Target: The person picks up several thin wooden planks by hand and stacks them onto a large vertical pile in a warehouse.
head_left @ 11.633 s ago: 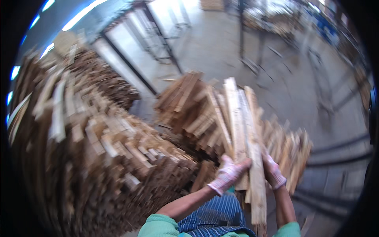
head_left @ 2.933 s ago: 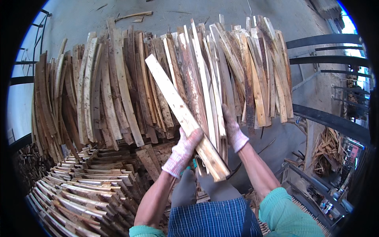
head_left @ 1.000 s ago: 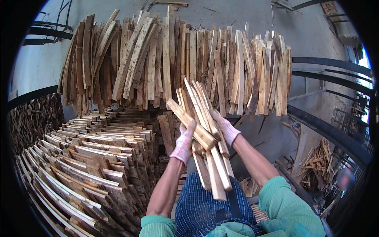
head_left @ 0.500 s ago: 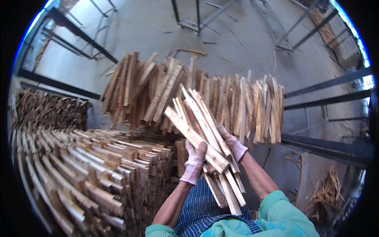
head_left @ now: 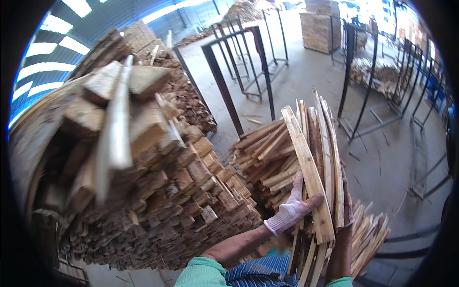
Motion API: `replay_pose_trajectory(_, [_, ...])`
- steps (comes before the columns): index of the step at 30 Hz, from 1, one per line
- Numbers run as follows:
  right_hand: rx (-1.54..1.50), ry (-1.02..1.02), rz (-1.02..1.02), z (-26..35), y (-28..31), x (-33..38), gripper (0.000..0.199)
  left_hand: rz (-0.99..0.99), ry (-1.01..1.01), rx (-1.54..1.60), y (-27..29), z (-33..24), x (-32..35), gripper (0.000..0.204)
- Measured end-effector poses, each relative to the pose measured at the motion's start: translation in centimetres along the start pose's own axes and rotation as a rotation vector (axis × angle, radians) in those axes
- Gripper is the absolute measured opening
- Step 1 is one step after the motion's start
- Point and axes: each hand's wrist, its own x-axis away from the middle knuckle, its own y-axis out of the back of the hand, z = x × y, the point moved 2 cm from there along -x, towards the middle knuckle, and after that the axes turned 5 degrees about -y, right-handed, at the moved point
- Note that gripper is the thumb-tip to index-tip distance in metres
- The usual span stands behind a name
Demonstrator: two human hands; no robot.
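Note:
Between my two gloved hands I hold a bundle of rough wooden strips [head_left: 326, 143], standing nearly upright in front of me. My left hand [head_left: 297, 206] grips the bundle's left side, its thumb across a wide pale strip [head_left: 308, 177] at the front. On the far right side of the bundle is my right hand [head_left: 349, 210], mostly hidden behind the wood; its wrist shows below. More strips in the bundle hang down past my hands toward my apron. Close on the left rises a tall stack of wooden strips [head_left: 191, 191], their cut ends facing me.
Behind the bundle lies a heap of loose strips [head_left: 267, 148], with more strips [head_left: 370, 234] at the lower right. Black metal frames [head_left: 239, 71] stand on the grey floor [head_left: 306, 71] ahead and to the right. A square wood stack [head_left: 321, 31] stands far back.
My view has swung up and left, bringing the tall stack close. Both hands still hold the bundle, which now sits further right and stands more upright.

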Motion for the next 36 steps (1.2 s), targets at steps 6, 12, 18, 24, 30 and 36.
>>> replay_pose_trajectory(6, [-0.187, 0.041, 0.325, 7.2, -10.3, -0.4, 0.065, -0.042, -0.403, 0.027, -1.1, -9.7, 0.4, 0.114])
replay_pose_trajectory(12, [-0.036, 0.229, 0.491, 12.4, -17.8, -1.0, 0.060, -0.084, -0.680, -0.053, -4.7, -20.1, 0.6, 0.105])
replay_pose_trajectory(18, [0.123, 0.297, 0.666, 15.7, -25.3, -0.5, 0.058, -0.209, -0.705, -0.260, -6.8, -28.6, 3.8, 0.105])
replay_pose_trajectory(24, [0.284, 0.389, 0.817, 18.3, -32.4, 0.5, 0.056, -0.489, -0.487, -0.619, -9.5, -37.1, 7.6, 0.108])
replay_pose_trajectory(30, [0.382, 0.465, 0.950, 19.3, -38.4, 2.1, 0.054, -0.663, -0.573, -0.614, -10.5, -41.9, 11.4, 0.104])
replay_pose_trajectory(36, [0.440, 0.536, 0.998, 20.6, -40.8, 3.8, 0.052, -0.796, -0.739, -0.451, -11.8, -41.7, 11.7, 0.109])
